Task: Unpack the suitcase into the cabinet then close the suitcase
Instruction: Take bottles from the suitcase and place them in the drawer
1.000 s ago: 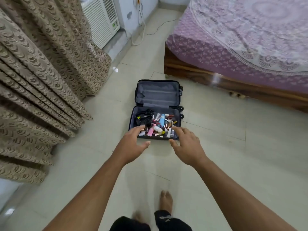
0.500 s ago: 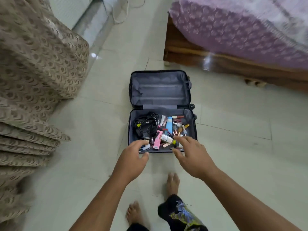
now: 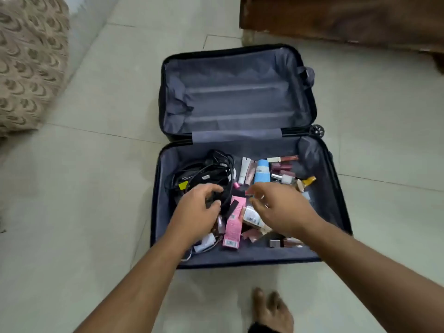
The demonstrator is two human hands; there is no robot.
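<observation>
A dark suitcase (image 3: pixel 335 203) lies open on the tiled floor, its empty grey-lined lid (image 3: pixel 240 92) folded back. The near half holds a tangle of black cables (image 3: pixel 204 169) on the left and several cosmetics on the right, among them a pink box (image 3: pixel 234 227) and a light blue tube (image 3: pixel 262 174). My left hand (image 3: pixel 197 212) is inside the case, fingers and thumb curled round part of the black cables. My right hand (image 3: pixel 278 207) hovers over the cosmetics with fingers spread and slightly bent; they are blurred. No cabinet is in view.
A dark wooden bed frame (image 3: pixel 336 20) runs along the top right, close behind the lid. A patterned beige curtain (image 3: pixel 28 68) hangs at the left. My bare foot (image 3: pixel 271 311) stands on the tiles just in front of the case.
I have come closer and bent over the suitcase. Both hands moved from its near edge into the case; the left has taken hold of the cables.
</observation>
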